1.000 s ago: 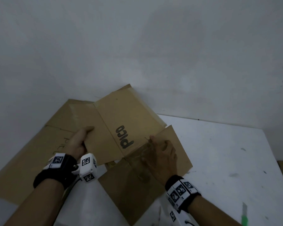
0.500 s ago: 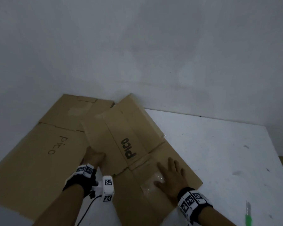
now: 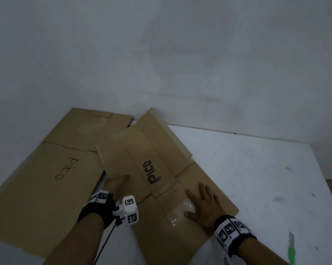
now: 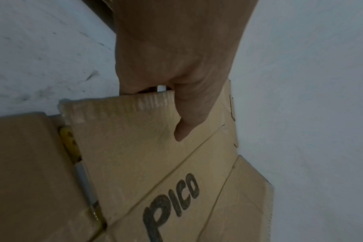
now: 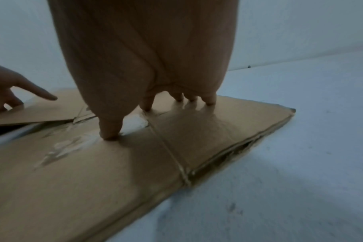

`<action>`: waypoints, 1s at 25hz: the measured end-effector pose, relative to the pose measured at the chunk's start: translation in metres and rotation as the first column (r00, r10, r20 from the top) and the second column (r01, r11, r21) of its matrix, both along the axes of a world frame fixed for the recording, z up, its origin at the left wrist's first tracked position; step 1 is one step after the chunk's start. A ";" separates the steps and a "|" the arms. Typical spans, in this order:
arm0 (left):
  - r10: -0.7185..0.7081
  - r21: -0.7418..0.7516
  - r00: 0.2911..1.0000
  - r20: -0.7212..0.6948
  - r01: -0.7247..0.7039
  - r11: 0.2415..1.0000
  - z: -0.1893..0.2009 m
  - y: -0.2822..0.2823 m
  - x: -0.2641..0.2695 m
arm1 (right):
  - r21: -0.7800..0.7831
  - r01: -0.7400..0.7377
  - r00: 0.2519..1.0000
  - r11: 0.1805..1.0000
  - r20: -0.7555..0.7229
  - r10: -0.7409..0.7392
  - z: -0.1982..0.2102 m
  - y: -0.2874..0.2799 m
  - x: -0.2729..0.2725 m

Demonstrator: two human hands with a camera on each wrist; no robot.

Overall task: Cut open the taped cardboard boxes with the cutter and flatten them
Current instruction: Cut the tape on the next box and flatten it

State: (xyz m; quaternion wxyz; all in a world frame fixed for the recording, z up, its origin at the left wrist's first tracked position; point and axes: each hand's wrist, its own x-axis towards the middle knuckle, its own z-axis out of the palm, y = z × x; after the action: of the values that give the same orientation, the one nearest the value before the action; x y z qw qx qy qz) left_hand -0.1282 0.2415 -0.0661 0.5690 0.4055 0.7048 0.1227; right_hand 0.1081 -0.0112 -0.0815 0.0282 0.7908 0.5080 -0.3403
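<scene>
- Looking down from the head view, the box (image 3: 161, 169) lay nearly flat on the white table (image 3: 266, 178), its far end against the wall (image 3: 161, 54) and its left part lapping over a bigger sheet of cardboard (image 3: 37, 188) that was already flat; the right hand (image 3: 203, 205) lay spread with straight fingers on the near panel, beside a patch of clear tape (image 3: 180, 211), seemingly to press that panel down; the left hand (image 3: 116, 185) held the near edge of the printed panel, probably to steady or square it; the green cutter (image 3: 292, 251) lay by itself on the table, well apart to the right, likely set aside because the cutting on this box was over.
- From the left wrist view, the left hand (image 4: 176, 65) pinched the box (image 4: 145, 155) at its raw corrugated edge, thumb (image 4: 189, 117) flat on top and the other fingers curled underneath; that grip suited lifting or pulling the panel rather than pushing on it.
- From the right wrist view, the right hand (image 5: 147, 57) was open, its fingertips (image 5: 110, 135) planted on the box (image 5: 135, 172); the folded edge nearest the bare table still gaped a little, which may be why the weight was put there.
</scene>
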 end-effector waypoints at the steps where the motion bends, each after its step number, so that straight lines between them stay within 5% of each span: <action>1: 0.009 -0.017 1.000 0.017 -0.008 1.000 0.003 -0.002 0.000 | 0.013 0.006 1.000 1.000 -0.004 -0.006 0.007 -0.001 -0.001; 4: 0.071 -0.110 0.986 0.149 -0.055 0.992 0.010 -0.011 -0.002 | 0.196 0.181 0.983 0.964 -0.068 -0.171 0.025 -0.012 0.001; 6: 0.150 -0.155 0.957 0.248 -0.113 0.981 0.013 -0.019 0.000 | 0.313 0.390 0.920 0.866 -0.172 -0.351 0.039 -0.029 0.006; 9: 0.236 -0.164 0.911 0.337 -0.190 0.968 0.020 -0.037 0.007 | 0.061 0.503 0.848 0.862 -0.228 -0.479 0.062 -0.068 0.017; 12: 0.259 -0.196 0.884 0.388 -0.195 0.961 0.022 -0.062 0.016 | -0.276 0.430 0.818 0.859 -0.284 -0.501 0.072 -0.096 0.016; 14: 0.252 -0.196 0.897 0.364 -0.190 0.962 0.019 -0.079 0.023 | -0.387 0.469 0.688 0.794 -0.404 -0.603 0.064 -0.105 0.010; 17: 0.179 -0.094 0.956 0.233 -0.161 0.983 0.007 -0.095 0.026 | -0.466 0.678 0.234 0.568 -0.596 -0.768 0.053 -0.114 0.006; 19: 0.097 -0.046 0.986 0.133 -0.092 0.995 0.003 -0.102 0.022 | -0.444 0.772 0.066 0.454 -0.655 -0.752 0.055 -0.118 0.009; 23: 0.035 -0.006 0.999 0.040 -0.035 0.999 0.000 -0.106 0.016 | -0.315 0.854 0.006 0.414 -0.790 -0.613 0.078 -0.115 0.020; 25: 0.022 0.059 1.000 0.004 -0.022 0.998 0.003 -0.105 0.017 | -0.198 0.891 0.045 0.408 -0.856 -0.515 0.095 -0.109 0.027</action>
State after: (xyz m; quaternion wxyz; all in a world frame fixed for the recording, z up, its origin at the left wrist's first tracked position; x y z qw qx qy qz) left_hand -0.1108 0.1365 -0.0633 0.5564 0.4142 0.7044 0.1504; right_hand 0.1349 -0.1201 0.0138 -0.5499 0.6519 0.0343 -0.5210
